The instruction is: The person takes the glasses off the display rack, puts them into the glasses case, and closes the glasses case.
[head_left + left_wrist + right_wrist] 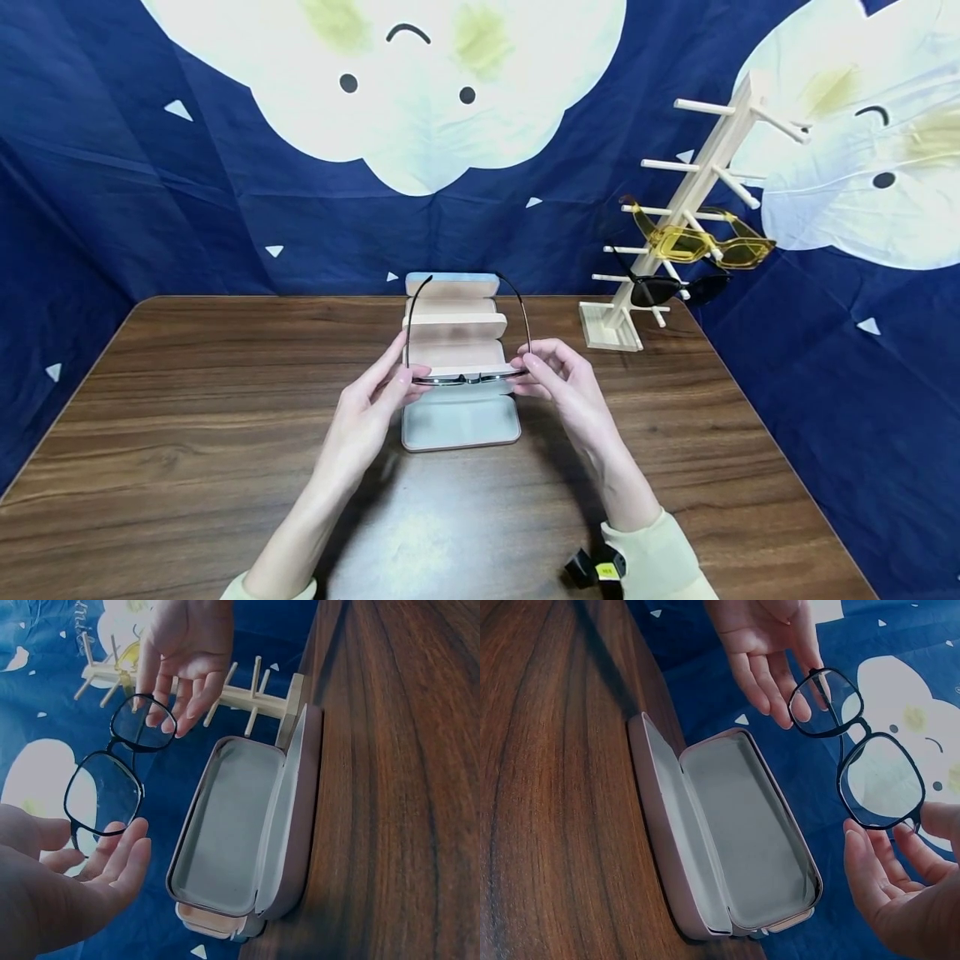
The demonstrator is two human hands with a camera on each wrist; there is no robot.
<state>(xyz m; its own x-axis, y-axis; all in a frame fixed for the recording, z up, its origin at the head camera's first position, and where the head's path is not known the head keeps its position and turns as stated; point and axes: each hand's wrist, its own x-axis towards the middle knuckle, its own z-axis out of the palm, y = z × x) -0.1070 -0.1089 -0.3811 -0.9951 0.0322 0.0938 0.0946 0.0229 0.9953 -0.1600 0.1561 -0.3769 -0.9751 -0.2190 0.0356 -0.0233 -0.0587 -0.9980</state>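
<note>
Black-framed glasses (pixel 470 380) with clear lenses hang in the air, both arms unfolded and pointing away from me. My left hand (pixel 366 408) pinches the left end of the frame between thumb and fingers. At the opposite end, the thumb and fingers of my right hand (pixel 573 392) pinch the frame near its hinge. Beneath the glasses an eyeglass case (pixel 461 425) of several folding compartments stands open on the table. Its pale grey lining (pixel 229 832) shows in the left wrist view, and the pinkish outer wall (pixel 660 840) in the right wrist view.
On the table's back right stands a wooden peg rack (pixel 720 158). It carries yellow-framed glasses (pixel 678 244) and, just below, black sunglasses (pixel 656 291). Dark blue cloth (pixel 202 225) with white clouds hangs behind the wooden table (pixel 187 433).
</note>
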